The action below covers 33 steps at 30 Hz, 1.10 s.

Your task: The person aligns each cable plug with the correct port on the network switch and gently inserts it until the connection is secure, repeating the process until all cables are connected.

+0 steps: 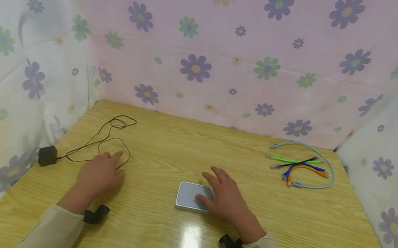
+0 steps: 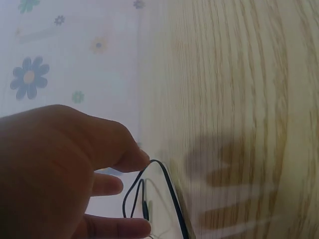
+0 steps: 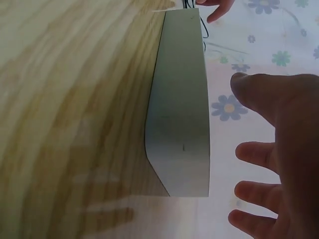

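A flat white box (image 1: 189, 194) with rounded corners and a grey top lies near the middle of the wooden table. Over its right end hovers my right hand (image 1: 225, 196), fingers spread; in the right wrist view the thumb stands apart from the box's side (image 3: 182, 99). To the left, my left hand (image 1: 100, 171) is over the thin black cable (image 1: 128, 148) of a power adapter (image 1: 47, 156), with fingers loosely extended. The left wrist view shows the cable loop (image 2: 169, 184) right by the thumb tip, and no grip on it.
At the back right lie several short network cables, among them a light blue one (image 1: 332, 175), a green one (image 1: 285, 159) and an orange one (image 1: 301, 166). Flower-patterned cloth (image 1: 216, 51) walls in the table at the back and both sides. Black wrist cameras (image 1: 96, 214) jut from both wrists.
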{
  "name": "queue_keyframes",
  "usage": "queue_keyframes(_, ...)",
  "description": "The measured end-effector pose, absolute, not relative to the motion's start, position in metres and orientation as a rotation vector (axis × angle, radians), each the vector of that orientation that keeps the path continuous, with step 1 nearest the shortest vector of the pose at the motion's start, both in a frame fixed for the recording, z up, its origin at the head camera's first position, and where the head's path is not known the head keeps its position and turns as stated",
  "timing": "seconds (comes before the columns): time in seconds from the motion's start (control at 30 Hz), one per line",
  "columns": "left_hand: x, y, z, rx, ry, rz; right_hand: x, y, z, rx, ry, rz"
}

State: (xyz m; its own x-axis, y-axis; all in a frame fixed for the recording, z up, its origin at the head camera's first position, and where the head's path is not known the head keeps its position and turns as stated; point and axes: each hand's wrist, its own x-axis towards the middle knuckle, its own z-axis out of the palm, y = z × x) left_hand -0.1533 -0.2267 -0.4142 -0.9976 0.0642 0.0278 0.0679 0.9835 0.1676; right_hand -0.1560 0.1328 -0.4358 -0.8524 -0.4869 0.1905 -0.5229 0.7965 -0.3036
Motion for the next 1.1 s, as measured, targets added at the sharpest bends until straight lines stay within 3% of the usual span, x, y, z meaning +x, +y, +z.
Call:
queue_keyframes(0.53,-0.149,-0.243,-0.409,-0.103,-3.21,-0.257,-0.155,0.123,-0.443,1.008,-2.78,0.523)
queue_keyframes(1.1,-0.145,-0.251,-0.414,-0.049,-3.242,-0.207,-0.151,0.119,-0.446,1.038,-2.827,0.499)
